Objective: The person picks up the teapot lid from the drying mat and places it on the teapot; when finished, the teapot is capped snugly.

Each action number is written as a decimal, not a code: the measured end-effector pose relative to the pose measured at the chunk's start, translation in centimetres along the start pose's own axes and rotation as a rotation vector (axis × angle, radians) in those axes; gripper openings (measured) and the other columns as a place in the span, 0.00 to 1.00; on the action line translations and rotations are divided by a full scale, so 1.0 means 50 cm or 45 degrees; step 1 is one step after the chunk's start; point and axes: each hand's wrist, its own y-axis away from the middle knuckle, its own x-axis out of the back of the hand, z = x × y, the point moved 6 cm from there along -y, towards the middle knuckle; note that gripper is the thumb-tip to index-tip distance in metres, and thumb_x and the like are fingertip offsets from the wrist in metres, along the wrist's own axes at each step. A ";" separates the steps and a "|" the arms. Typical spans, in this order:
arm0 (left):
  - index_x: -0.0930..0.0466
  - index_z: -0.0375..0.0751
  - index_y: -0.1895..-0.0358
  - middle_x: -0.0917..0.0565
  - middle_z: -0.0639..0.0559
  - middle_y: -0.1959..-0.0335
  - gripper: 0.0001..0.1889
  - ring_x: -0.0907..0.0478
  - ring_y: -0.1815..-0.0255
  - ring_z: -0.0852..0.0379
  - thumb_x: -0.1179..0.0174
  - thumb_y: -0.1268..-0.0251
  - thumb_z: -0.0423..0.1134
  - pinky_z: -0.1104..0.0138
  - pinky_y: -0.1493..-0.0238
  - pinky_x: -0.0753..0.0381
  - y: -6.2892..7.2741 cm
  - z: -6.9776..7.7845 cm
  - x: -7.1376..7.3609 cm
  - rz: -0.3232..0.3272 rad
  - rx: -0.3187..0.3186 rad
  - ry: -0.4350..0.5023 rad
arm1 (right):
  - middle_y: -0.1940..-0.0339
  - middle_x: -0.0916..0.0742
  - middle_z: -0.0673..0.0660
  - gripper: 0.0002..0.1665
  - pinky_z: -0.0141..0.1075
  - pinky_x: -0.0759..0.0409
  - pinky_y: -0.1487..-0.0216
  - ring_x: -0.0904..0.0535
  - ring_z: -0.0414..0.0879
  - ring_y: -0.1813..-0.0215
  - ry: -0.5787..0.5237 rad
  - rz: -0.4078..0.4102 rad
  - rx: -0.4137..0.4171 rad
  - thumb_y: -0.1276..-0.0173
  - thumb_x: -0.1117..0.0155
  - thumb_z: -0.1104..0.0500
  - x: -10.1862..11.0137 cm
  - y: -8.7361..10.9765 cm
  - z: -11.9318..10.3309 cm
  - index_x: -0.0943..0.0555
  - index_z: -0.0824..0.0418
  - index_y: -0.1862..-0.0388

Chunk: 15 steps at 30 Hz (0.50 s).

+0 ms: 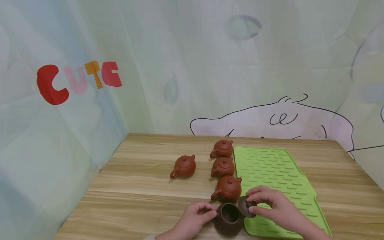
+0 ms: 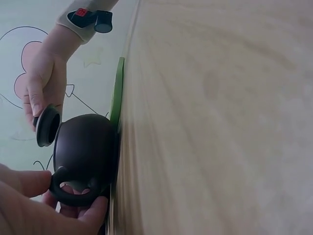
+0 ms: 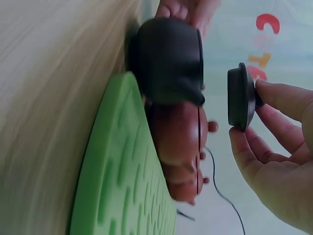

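A dark brown teapot (image 1: 229, 226) stands uncovered at the table's near edge, its round mouth facing up. My left hand (image 1: 195, 218) grips its loop handle (image 2: 78, 198) between thumb and fingers, seen best in the left wrist view. Its lid (image 3: 239, 98) is tilted beside the mouth, pinched by the knob in the fingers of my right hand (image 1: 274, 206). The short spout points toward the green mat in the right wrist view. Right behind the dark pot sits a reddish-brown teapot (image 1: 229, 188) with its lid on.
Two more reddish-brown teapots, the middle one (image 1: 223, 166) and the far one (image 1: 223, 148), continue the row along the left edge of a green ridged mat (image 1: 273, 173). Another reddish-brown teapot (image 1: 184, 166) stands apart to the left. A printed cloth hangs behind the wooden table (image 1: 135, 186).
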 end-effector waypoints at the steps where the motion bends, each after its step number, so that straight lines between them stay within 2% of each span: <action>1: 0.19 0.26 0.58 0.16 0.49 0.63 0.09 0.26 0.63 0.62 0.39 0.37 0.31 0.72 0.63 0.26 0.000 0.000 0.000 -0.005 0.003 0.002 | 0.51 0.17 0.59 0.09 0.31 0.20 0.54 0.22 0.33 0.51 -0.022 -0.015 -0.014 0.35 0.34 0.61 -0.006 -0.003 -0.001 0.15 0.59 0.57; 7: 0.20 0.25 0.58 0.17 0.51 0.64 0.10 0.26 0.64 0.62 0.39 0.37 0.31 0.72 0.63 0.26 0.002 0.003 0.001 -0.022 0.017 0.016 | 0.50 0.17 0.61 0.11 0.34 0.20 0.55 0.23 0.34 0.50 -0.073 -0.086 -0.005 0.34 0.34 0.57 -0.038 -0.021 -0.010 0.15 0.60 0.56; 15: 0.20 0.24 0.57 0.18 0.54 0.66 0.10 0.27 0.66 0.61 0.39 0.36 0.30 0.70 0.64 0.28 -0.002 0.003 0.001 -0.047 0.043 0.024 | 0.52 0.16 0.58 0.10 0.34 0.20 0.57 0.22 0.35 0.51 -0.018 -0.121 0.069 0.35 0.34 0.55 -0.067 -0.036 -0.020 0.15 0.58 0.58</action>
